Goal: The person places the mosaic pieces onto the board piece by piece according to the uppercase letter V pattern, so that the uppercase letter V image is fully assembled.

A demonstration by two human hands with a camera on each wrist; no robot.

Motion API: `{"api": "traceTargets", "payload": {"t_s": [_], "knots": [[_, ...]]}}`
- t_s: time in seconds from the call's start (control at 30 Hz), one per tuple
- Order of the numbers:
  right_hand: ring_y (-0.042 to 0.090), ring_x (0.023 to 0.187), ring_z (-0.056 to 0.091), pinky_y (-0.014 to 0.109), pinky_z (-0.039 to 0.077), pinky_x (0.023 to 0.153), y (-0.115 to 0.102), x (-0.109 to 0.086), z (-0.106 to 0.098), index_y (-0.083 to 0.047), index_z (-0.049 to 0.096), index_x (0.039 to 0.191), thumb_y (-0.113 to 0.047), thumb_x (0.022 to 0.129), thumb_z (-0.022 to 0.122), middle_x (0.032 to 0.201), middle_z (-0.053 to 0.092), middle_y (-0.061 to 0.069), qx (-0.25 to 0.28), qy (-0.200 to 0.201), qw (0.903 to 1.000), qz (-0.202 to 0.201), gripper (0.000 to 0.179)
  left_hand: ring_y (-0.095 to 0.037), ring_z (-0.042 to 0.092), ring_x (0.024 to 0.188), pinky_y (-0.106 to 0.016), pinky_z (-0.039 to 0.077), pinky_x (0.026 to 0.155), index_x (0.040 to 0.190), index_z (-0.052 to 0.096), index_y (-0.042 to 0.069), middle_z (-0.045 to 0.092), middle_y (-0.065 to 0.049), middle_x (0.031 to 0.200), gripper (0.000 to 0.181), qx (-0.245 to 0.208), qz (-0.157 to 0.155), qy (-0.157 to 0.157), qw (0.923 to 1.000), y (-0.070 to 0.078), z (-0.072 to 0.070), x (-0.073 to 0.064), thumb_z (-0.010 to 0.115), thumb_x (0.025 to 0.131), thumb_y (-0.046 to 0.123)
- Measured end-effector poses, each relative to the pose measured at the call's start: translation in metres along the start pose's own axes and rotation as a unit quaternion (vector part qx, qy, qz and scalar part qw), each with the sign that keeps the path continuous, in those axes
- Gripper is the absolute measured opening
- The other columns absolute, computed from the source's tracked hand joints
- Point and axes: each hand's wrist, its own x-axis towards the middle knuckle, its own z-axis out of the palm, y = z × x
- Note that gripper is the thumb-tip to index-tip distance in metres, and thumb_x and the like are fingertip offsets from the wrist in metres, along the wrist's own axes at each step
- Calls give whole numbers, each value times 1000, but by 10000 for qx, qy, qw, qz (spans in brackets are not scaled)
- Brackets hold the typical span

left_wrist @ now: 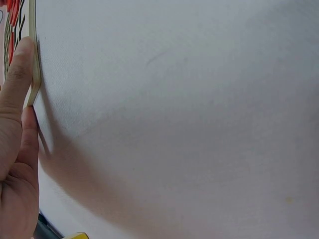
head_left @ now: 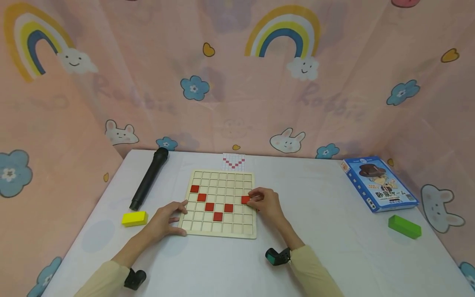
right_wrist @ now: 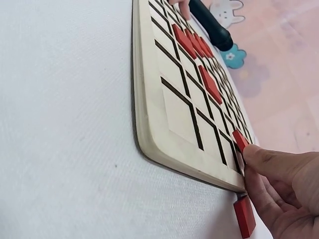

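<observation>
A pale gridded board lies on the white table. Red square tiles sit in its cells, among them a low one and one at the upper left. With thumb and fingertip my right hand pinches another red tile over a cell by the board's right edge. Below these fingers, beside the board, a loose red tile rests on the cloth. My left hand touches the board's left side and lower-left corner, its fingers spread and fairly straight.
Behind the board is a small grid card with a red V pattern. A black microphone-shaped object and a yellow block lie at left; a blue box and a green block at right. Patterned cloth hangs behind.
</observation>
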Motion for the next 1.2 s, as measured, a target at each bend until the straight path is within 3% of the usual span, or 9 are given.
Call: {"api": "traceTargets", "payload": {"t_s": [0.27,0.8,1.03,1.2], "knots": [[16,74,64,25,60,70,-6,0,7,3,69,99,4,75,78,92,69,11,-71,-45,9998,-205,26,-37,40,133,-32,52,93,106,56,7,44,-18,145,55,-28,36,7,10000,-1,0,0,87,61,6],[16,77,65,27,60,74,-7,3,12,2,68,99,4,75,78,91,69,10,-15,-101,9999,-116,26,-36,40,134,-31,52,94,106,56,8,44,-15,145,55,-24,-95,36,9999,-1,2,1,87,60,6],[23,86,69,27,60,71,-1,-2,-8,2,68,103,4,75,78,96,70,12,384,-125,9992,78,29,-36,40,134,-30,52,94,106,56,7,44,-16,145,55,-21,-64,-16,10000,-1,3,1,87,61,7],[27,97,66,34,59,82,14,-5,-33,0,66,110,1,79,76,105,68,13,107,-393,9990,188,33,-36,41,133,-31,52,93,106,56,7,44,-17,145,55,18,-22,20,10000,-2,1,1,87,61,7]]}}
